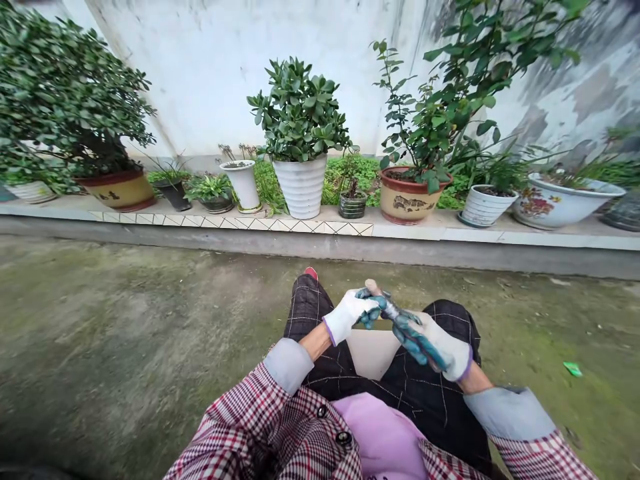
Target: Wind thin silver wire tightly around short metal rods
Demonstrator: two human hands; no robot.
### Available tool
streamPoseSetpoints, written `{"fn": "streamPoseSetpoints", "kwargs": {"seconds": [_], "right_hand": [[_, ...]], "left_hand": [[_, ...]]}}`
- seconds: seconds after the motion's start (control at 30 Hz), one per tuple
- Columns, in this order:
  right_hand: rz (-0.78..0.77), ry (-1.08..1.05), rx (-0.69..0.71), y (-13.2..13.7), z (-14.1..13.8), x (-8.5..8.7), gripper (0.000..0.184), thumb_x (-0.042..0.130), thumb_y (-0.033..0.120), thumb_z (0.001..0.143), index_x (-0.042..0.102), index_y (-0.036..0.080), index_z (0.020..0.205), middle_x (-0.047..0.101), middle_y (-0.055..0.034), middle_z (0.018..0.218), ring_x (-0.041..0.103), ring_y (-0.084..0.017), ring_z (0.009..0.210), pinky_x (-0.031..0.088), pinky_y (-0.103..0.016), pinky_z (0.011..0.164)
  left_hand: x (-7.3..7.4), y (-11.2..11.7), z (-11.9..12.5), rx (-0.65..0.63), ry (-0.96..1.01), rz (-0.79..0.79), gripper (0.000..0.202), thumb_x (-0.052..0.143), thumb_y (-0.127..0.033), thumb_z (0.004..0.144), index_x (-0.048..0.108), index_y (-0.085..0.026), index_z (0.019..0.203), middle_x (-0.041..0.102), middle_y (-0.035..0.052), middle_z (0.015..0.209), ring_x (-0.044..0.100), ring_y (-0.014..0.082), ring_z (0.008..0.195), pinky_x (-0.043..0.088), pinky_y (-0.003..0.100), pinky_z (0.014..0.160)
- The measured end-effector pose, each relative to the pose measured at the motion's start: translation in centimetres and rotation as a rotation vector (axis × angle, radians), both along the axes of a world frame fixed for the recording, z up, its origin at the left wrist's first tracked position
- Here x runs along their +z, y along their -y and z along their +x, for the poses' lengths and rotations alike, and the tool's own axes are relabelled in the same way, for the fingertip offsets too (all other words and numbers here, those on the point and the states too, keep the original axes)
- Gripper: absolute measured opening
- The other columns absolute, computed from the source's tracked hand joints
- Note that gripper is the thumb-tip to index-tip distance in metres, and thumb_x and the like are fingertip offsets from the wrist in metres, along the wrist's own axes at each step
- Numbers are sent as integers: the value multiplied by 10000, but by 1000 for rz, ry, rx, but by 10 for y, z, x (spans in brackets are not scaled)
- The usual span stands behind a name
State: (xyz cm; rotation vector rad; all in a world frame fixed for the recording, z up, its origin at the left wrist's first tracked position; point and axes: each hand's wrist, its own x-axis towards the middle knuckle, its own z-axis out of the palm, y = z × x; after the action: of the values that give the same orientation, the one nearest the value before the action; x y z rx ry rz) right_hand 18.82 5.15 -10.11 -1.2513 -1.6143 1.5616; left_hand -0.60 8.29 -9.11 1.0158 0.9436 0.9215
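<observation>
Both of my hands wear white work gloves with teal-coated palms and fingers and purple cuffs. My left hand is closed around a short hand tool with a pale wooden end and a silver metal part. From the other side, my right hand is closed on the tool's lower part, which its fingers mostly hide, so I cannot tell its exact kind. Both hands are held together above my lap. Below them, between my knees, stands a whitish container or block, partly covered by the gloves.
A low tiled ledge runs across ahead, bearing several potted plants. Among them are a white ribbed pot, a brown-and-tan pot and a flowered white basin. On the mossy concrete at right lies a green wrapper.
</observation>
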Motion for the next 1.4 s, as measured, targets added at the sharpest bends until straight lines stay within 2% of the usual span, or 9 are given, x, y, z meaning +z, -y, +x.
{"fn": "streamPoseSetpoints", "kwargs": {"seconds": [0.13, 0.27, 0.37, 0.5, 0.63, 0.9, 1.1, 1.2, 1.4], "right_hand": [[-147, -57, 60, -1, -2, -3, 569, 497, 645, 849, 586, 165, 1142, 543, 25, 605, 381, -104, 337, 327, -255, 300], [313, 290, -166, -12, -9, -14, 376, 683, 430, 737, 626, 206, 1033, 692, -82, 925, 647, -206, 719, 536, -329, 625], [538, 412, -245, -10, -10, -11, 317, 684, 327, 731, 635, 219, 1025, 694, -99, 1031, 649, -253, 913, 523, -375, 800], [177, 98, -13, 4, -5, 4, 321, 529, 514, 887, 571, 198, 848, 571, 0, 649, 498, -122, 454, 410, -258, 412], [-127, -197, 140, 9, -1, 7, 394, 515, 583, 889, 524, 196, 820, 468, 53, 555, 364, -86, 332, 302, -238, 303], [399, 271, -210, 2, -9, -1, 316, 680, 337, 771, 636, 215, 1059, 680, -34, 902, 617, -165, 767, 495, -248, 627], [-138, -198, 21, 17, -3, 17, 348, 607, 538, 841, 528, 201, 874, 470, 63, 586, 329, -64, 371, 295, -199, 312], [-219, -288, 101, 17, -3, 17, 389, 581, 578, 852, 526, 194, 879, 424, 75, 554, 289, -59, 353, 256, -193, 292], [333, 194, -197, 2, -8, 0, 340, 699, 379, 767, 622, 198, 1044, 664, -54, 919, 614, -169, 745, 510, -252, 591]], "left_hand": [[-4, 1, -4, -6, -23, 34, 219, 719, -268, 705, 672, -115, 854, 538, -45, 503, 423, 55, 356, 356, 190, 353], [-19, -1, 3, 253, -35, -25, 138, 683, -246, 716, 604, -133, 729, 509, -50, 487, 431, 62, 378, 364, 187, 349], [-20, -1, 3, 269, -9, -46, 145, 678, -249, 707, 588, -139, 734, 518, -48, 493, 440, 63, 389, 377, 188, 366], [-5, 4, -9, 59, 10, 7, 208, 701, -283, 690, 619, -127, 802, 502, -58, 474, 420, 63, 365, 356, 201, 372], [3, 10, -14, -61, 70, 35, 261, 745, -286, 636, 615, -127, 798, 511, -57, 504, 423, 53, 387, 370, 205, 396], [-14, 9, 0, 191, 41, -6, 227, 723, -302, 657, 570, -148, 723, 513, -46, 509, 432, 59, 392, 371, 204, 386], [9, 16, -11, -2, 53, 60, 229, 715, -281, 635, 595, -127, 756, 514, -51, 518, 421, 50, 395, 360, 199, 384], [12, 17, -12, -9, 34, 61, 264, 733, -291, 631, 612, -121, 793, 504, -62, 517, 406, 41, 390, 357, 197, 388], [-9, 13, 3, 185, -21, -9, 215, 723, -276, 654, 578, -136, 728, 516, -46, 493, 441, 57, 400, 367, 195, 386]]}}
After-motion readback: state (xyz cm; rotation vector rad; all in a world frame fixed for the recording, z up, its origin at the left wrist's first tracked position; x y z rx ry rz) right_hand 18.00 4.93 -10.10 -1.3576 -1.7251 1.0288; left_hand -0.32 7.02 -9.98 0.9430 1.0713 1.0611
